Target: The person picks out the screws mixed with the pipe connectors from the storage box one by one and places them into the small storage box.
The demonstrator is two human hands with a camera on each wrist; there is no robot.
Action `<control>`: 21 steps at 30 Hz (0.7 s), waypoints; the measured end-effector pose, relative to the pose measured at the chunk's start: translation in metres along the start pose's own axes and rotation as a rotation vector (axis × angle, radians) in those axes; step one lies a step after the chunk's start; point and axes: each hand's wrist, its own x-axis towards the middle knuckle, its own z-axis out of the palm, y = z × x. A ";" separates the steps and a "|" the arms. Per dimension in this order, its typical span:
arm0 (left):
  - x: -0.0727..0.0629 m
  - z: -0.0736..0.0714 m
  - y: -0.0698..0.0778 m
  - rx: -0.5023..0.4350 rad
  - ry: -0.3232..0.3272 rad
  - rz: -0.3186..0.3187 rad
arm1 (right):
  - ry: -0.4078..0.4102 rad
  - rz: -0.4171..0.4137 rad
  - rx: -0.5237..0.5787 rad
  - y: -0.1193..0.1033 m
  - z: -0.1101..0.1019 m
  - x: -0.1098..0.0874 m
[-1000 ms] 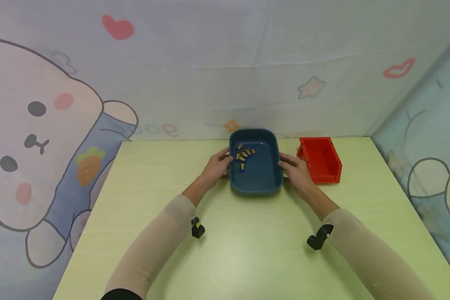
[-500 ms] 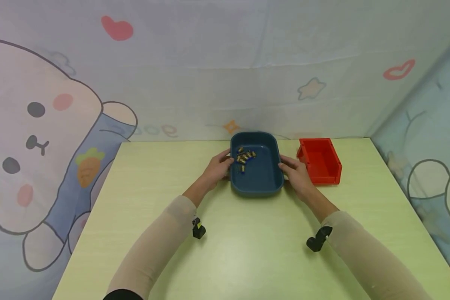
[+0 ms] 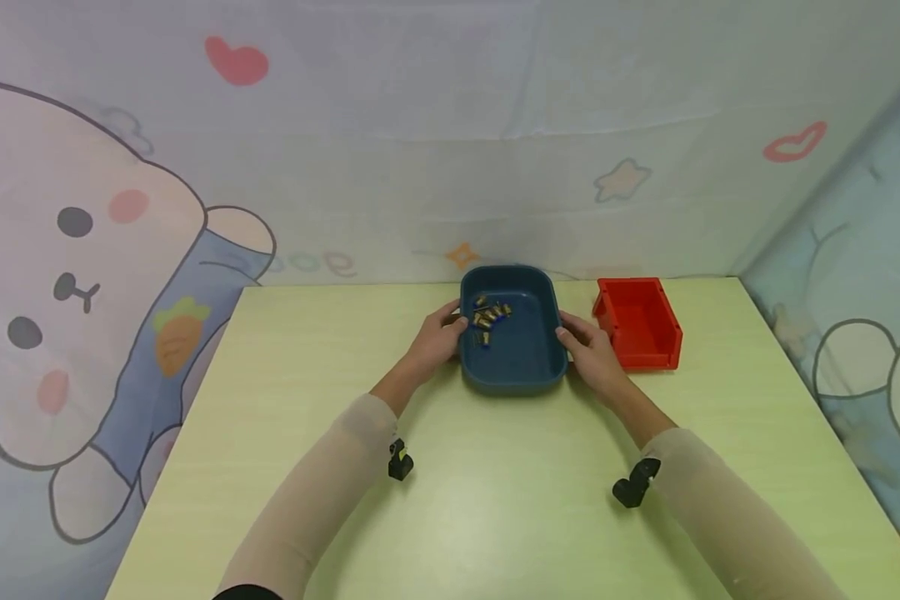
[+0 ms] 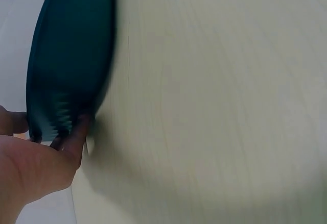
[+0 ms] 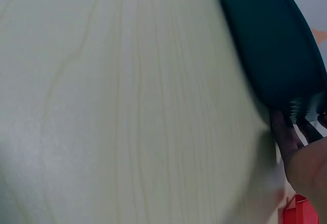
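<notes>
A dark blue rectangular tray [image 3: 528,354] with rounded corners is near the back edge of the table, between both hands. Several small brass-coloured metal fittings with blue parts [image 3: 487,317] lie loose toward its left side. My left hand [image 3: 433,340] grips the tray's left side, thumb at the rim and fingers under the side wall, as the left wrist view shows. On the opposite side my right hand [image 3: 594,354] grips it the same way, fingers [image 5: 286,134] below the ribbed end wall. In both wrist views the outer wall of the tray [image 4: 74,40] faces the camera.
A red plastic bin [image 3: 640,325] stands just right of the right hand, its low front toward me. Behind the pale wooden table [image 3: 450,500] hangs a printed cloth backdrop [image 3: 390,150], close to the table's back edge.
The tray has come down slightly toward me in the head view, held by both hands, mostly in the first half second. The red bin keeps its place.
</notes>
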 end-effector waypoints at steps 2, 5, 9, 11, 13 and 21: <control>0.001 -0.003 -0.003 -0.006 -0.011 -0.001 | 0.001 -0.002 0.011 0.000 0.002 0.000; 0.002 -0.006 -0.007 0.010 -0.026 0.016 | 0.007 -0.003 0.012 0.001 0.003 0.000; 0.004 -0.007 -0.011 0.063 -0.041 0.059 | 0.014 -0.008 0.005 0.002 0.003 0.001; 0.004 -0.007 -0.013 0.079 -0.049 0.077 | 0.016 -0.008 0.008 0.002 0.003 0.000; 0.004 -0.007 -0.013 0.085 -0.051 0.088 | 0.013 -0.010 0.009 0.002 0.002 0.000; 0.007 -0.007 -0.019 0.087 -0.053 0.116 | 0.015 -0.013 -0.005 0.003 0.002 -0.001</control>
